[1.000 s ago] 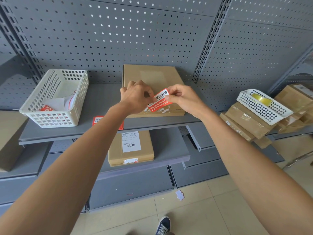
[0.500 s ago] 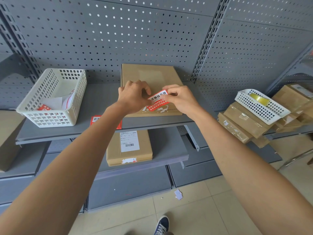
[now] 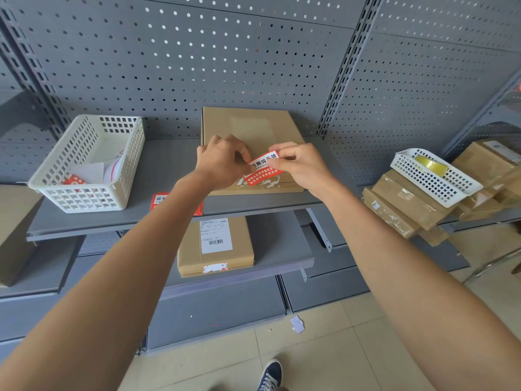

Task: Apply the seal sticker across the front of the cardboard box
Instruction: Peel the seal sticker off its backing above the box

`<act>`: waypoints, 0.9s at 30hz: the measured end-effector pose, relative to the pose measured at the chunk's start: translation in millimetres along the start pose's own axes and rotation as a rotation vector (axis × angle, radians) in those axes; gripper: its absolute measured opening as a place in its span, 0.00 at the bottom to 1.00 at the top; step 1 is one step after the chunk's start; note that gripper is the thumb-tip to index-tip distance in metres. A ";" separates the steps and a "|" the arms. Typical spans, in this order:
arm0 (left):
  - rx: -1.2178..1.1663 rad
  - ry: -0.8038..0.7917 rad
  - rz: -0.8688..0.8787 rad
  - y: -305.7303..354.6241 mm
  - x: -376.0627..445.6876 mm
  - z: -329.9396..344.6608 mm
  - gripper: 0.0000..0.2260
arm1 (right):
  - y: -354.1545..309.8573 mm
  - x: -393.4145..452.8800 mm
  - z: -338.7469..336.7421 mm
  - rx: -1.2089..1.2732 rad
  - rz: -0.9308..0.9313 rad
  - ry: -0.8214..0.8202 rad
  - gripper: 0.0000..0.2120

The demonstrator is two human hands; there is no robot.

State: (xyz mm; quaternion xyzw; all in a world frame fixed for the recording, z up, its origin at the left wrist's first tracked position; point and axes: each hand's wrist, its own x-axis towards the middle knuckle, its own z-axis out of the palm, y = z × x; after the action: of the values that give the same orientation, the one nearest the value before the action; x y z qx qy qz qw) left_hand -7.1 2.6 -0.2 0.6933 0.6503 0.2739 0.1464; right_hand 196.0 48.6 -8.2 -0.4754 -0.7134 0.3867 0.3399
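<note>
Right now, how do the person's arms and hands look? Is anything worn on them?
Both arms are bare up to the picture's edge: no sleeves show. The left hand and the right hand have no gloves, and I see no rings, watch or bracelet on the fingers and wrists. No markings or bandages show.

Upper shelf: bare strip between white basket at left end and cardboard box at middle; passable. Red label lies flat at front edge there. Both hands crowd the box's front edge. Pegboard wall closes the rear.
</note>
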 end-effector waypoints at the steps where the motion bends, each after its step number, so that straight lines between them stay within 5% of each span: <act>1: -0.001 0.002 0.002 0.0 0.0 0.0 0.07 | -0.3 -0.4 0.0 0.008 -0.001 -0.001 0.06; 27: 0.001 -0.028 0.030 -6.3 2.5 0.9 0.04 | -5.4 -6.4 -0.8 0.028 0.053 -0.011 0.05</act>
State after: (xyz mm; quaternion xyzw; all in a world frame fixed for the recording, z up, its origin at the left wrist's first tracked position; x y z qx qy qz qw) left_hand -11.8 5.9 -4.1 0.7069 0.6378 0.2660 0.1511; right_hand 196.5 41.4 -3.9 -0.4874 -0.6969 0.4079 0.3322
